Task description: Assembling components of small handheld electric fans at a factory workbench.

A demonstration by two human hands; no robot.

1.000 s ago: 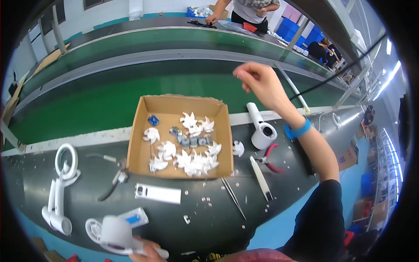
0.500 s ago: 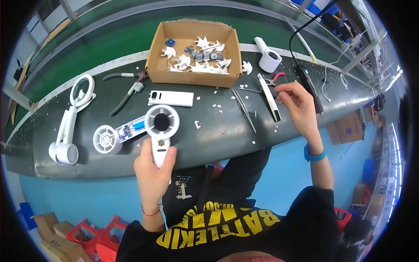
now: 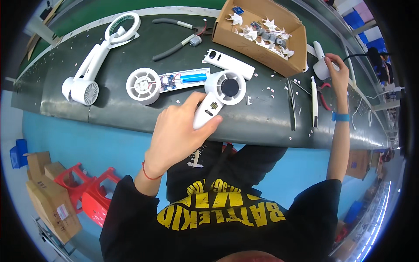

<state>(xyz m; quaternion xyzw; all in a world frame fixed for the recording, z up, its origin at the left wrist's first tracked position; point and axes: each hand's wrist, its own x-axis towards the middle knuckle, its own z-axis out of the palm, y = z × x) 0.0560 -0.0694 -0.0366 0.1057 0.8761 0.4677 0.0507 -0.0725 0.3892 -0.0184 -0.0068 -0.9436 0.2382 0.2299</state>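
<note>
Fan (image 3: 216, 98) remains in our left hand (image 3: 180, 127), fingers wrapped round its handle, over the bench (image 3: 262, 126); our right hand (image 3: 338, 75) has moved to a second fan (image 3: 321, 70), but we cannot tell its grip. Yellow lettering (image 3: 221, 218) crosses our black shirt (image 3: 222, 238).

There are four white fan bodies (image 3: 229, 87); two hands (image 3: 179, 124); two pliers (image 3: 168, 51); one tweezers (image 3: 292, 109); one parts box (image 3: 253, 50)

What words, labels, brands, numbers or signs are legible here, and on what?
Printed wording is located, not transcribed.
Black shirt: large yellow lettering, clear in part, unquoted.
Black trousers: small pale print, too small to read.
Brown carton at lower left: white label and dark marks, too small to read.
</note>
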